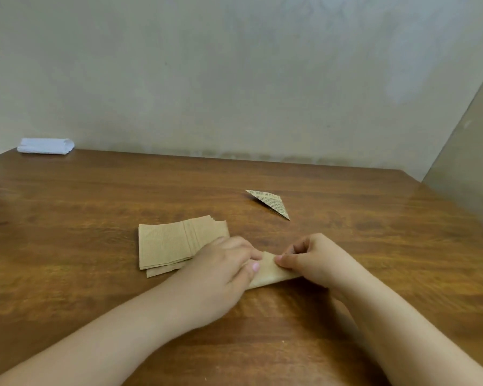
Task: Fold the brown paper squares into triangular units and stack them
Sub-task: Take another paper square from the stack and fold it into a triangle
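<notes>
While both hands crease it low in the frame's centre, one brown paper piece [267, 270] lies on the tabletop [95, 196].

Thin, light and limp, this paper will likely slide on the glossy wood and dent easily, so it seems best held at its edges and corners, pressed flat while a crease is run. The left hand [221, 274] curls over its left end, fingers bent onto it; the right hand [313, 257] pinches its upper right edge between thumb and fingers. It looks tan, matte, already doubled into a narrow strip. Just left, touching the left hand, sits the stack of unfolded squares [173, 243], slightly fanned. One printed triangular unit [271, 201] lies apart, right of centre.
</notes>
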Tool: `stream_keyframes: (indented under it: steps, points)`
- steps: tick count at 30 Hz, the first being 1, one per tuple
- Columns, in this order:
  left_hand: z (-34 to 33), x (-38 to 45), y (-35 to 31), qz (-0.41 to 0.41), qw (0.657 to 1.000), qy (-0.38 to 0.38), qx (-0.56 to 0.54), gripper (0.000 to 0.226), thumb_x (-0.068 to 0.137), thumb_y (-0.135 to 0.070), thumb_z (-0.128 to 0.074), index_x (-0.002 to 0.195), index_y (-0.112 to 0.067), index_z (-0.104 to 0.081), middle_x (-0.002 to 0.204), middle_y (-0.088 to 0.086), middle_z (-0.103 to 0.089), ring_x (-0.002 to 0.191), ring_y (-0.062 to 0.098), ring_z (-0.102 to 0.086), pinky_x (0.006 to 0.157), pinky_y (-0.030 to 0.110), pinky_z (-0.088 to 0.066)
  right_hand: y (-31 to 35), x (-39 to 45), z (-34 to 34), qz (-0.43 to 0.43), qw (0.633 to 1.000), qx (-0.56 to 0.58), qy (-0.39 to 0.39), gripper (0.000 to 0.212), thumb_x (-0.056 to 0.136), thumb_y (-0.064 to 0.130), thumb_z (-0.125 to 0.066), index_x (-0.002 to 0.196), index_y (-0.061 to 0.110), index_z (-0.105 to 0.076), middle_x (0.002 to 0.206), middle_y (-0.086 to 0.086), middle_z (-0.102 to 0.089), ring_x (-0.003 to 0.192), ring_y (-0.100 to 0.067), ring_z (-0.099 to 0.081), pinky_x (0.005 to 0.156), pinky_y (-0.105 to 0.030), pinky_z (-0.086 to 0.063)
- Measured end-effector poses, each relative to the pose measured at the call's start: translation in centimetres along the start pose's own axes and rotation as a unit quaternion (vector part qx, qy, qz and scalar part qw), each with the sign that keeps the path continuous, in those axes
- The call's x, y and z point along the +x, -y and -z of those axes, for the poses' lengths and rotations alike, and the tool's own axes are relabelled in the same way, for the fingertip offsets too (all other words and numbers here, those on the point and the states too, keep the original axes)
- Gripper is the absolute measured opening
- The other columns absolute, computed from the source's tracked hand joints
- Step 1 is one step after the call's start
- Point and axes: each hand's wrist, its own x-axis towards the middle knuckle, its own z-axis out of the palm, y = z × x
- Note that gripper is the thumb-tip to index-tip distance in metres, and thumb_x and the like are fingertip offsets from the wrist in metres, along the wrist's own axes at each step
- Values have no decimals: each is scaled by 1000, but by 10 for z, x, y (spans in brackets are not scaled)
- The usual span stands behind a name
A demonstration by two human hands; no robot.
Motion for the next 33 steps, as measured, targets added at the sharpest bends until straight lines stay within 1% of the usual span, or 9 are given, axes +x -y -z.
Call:
stream_keyframes:
  steps: [4,9,13,17,22,25,28,30,33]
  points:
    - [-24,5,-4,-7,999,8,43,40,103,-35,-25,135,-26,-47,133,-16,-44,123,0,-33,108,18,-21,-5,7,-9,6,999,-46,-21,25,80,36,-69,60,22,-63,57,8,-56,62,-13,-49,73,-29,-41]
    - [-36,4,2,-5,999,-18,46,43,103,-35,-24,141,-31,-42,134,-23,-39,124,-5,-26,110,17,-18,-6,8,-10,15,995,-86,-47,20,83,39,-63,69,24,-66,63,10,-60,70,-9,-52,88,-33,-40]
    - [-38,5,4,-8,998,-28,47,43,102,-35,-24,142,-33,-41,131,-29,-36,122,-8,-23,107,11,-15,-4,9,-12,14,985,-154,-81,22,85,39,-56,69,25,-61,64,10,-59,77,-5,-50,83,-30,-26]
    - [-40,6,7,-16,998,-42,38,42,102,-35,-26,140,-33,-44,130,-30,-36,122,-9,-24,107,11,-18,-4,8,-14,15,984,-158,-85,23,85,38,-54,65,25,-57,60,9,-56,90,-13,-51,81,-30,-23]
    - [-44,6,10,-26,998,-52,37,41,101,-35,-28,139,-36,-44,130,-31,-37,121,-11,-24,105,10,-18,-9,5,-17,43,988,-117,-87,22,85,35,-53,66,26,-59,67,9,-58,95,-15,-51,83,-29,-25]
    - [-44,5,10,-22,998,-59,20,42,100,-40,-30,139,-36,-44,129,-33,-34,120,-14,-23,101,6,-17,-18,3,-16,97,989,-78,-85,20,86,37,-58,69,27,-62,68,11,-58,88,-11,-53,88,-30,-38]
    - [-33,8,11,12,990,-135,-47,46,87,-56,-40,130,-42,-46,121,-38,-30,118,-19,-25,94,0,-21,-22,-3,-8,184,978,10,-100,18,85,35,-65,69,28,-63,66,10,-60,68,0,-52,68,-15,-43]
    - [-22,10,13,58,970,-198,-130,51,73,-58,-55,121,-53,-39,123,-40,-25,118,-21,-27,89,4,-28,-18,-8,-3,240,965,54,-86,16,85,31,-66,70,26,-63,68,7,-62,61,1,-51,58,-13,-40]
    - [-4,10,11,113,934,-155,-301,67,63,-45,-80,119,-55,-43,121,-35,-46,113,-13,-47,91,16,-41,-8,-17,-3,294,952,77,-19,13,86,27,-66,74,22,-64,66,10,-61,62,1,-52,59,-15,-40]
